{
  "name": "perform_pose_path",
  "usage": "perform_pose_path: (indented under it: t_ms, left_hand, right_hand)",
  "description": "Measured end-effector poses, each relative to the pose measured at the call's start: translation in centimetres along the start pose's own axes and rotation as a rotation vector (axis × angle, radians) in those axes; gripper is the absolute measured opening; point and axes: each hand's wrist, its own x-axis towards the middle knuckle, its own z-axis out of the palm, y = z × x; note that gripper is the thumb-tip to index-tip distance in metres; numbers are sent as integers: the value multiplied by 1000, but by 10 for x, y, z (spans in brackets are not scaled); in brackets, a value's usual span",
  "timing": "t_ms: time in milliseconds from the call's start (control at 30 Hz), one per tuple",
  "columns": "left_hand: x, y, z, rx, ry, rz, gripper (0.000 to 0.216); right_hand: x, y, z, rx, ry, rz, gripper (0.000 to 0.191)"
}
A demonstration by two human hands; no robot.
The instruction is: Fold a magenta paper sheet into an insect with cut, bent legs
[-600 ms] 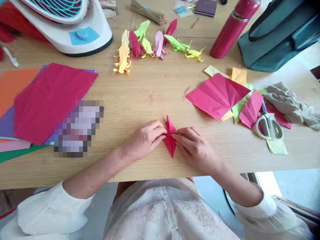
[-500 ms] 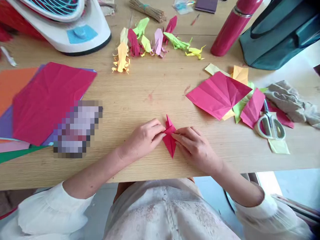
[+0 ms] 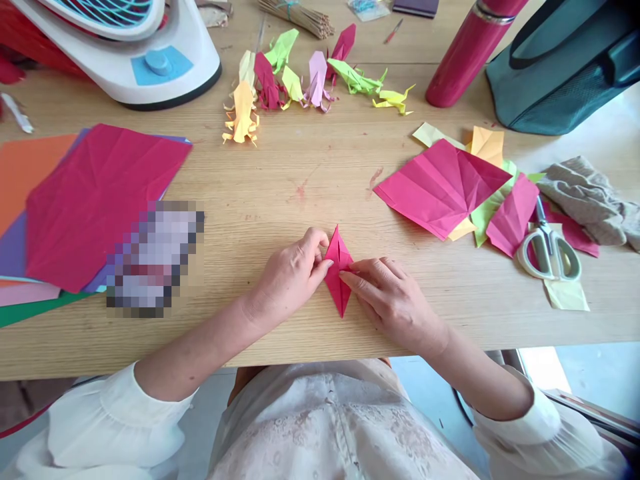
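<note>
Apparently mid-fold: pinching pink-red, diamond-shaped folded paper point(image 3: 338, 287) in right hand point(image 3: 397, 300), opposite left hand point(image 3: 290, 280) of unclear closure; likely needing careful alignment.

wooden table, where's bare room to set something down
The table has bare wood between the folded paper figures and the hand-held red paper; also between the right hand and scissors. It's crowded at right, where scissors, paper scraps and grey cloth bunch together, and at far left, under the stacked sheets.

Bright, soft light leaves faint shadows on the table point(image 3: 280, 187), and a coarsely pixelated patch point(image 3: 155, 260) sits at left.
</note>
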Motion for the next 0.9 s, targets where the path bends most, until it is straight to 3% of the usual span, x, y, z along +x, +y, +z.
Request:
perform_pose_path:
  t_ms: [233,433,567,900]
  left_hand:
    - [-3,0,5,258,35,155,9]
    - [-13,-9,2,456,124,464,20]
    - [-22,-14,-4,524,71,662,34]
    - [-27,-21,-4,492,-83,659,47]
  right_hand:
    - [-1,0,0,-61,-18,-33,40]
    - [-1,1,1,-76,-11,-26,39]
    - [-1,0,0,-65,-20,-18,40]
    - [0,-1,-1,-74,1,-29,35]
